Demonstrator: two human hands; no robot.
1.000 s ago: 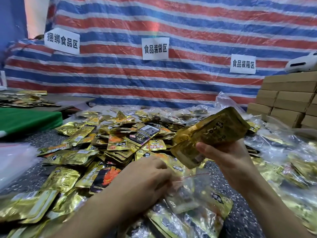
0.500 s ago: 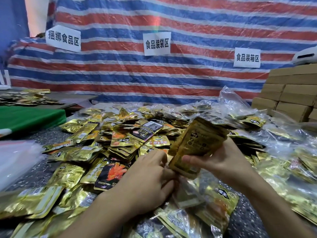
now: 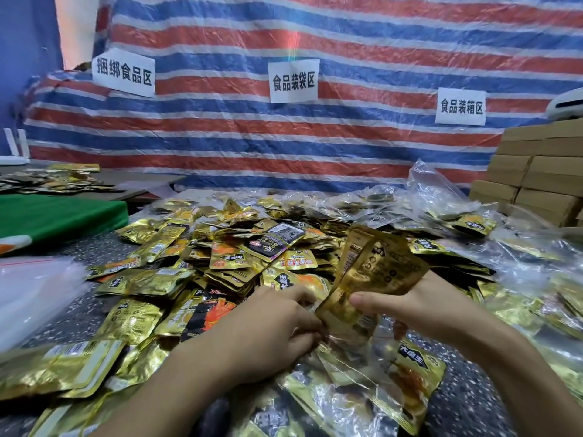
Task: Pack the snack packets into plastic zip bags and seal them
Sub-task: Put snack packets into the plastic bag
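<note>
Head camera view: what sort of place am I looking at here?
Most likely a small, makeshift food-packing workshop. A heap of gold snack packets covers the table, paper signs on the striped tarp mark work zones, and cardboard boxes are stacked at the right.

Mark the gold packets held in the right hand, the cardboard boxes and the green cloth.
gold packets (image 3: 378, 272), head view, front face of the nearest packet.
cardboard boxes (image 3: 549, 178), head view, side of a middle box.
green cloth (image 3: 56, 212), head view, its flat top.
</note>
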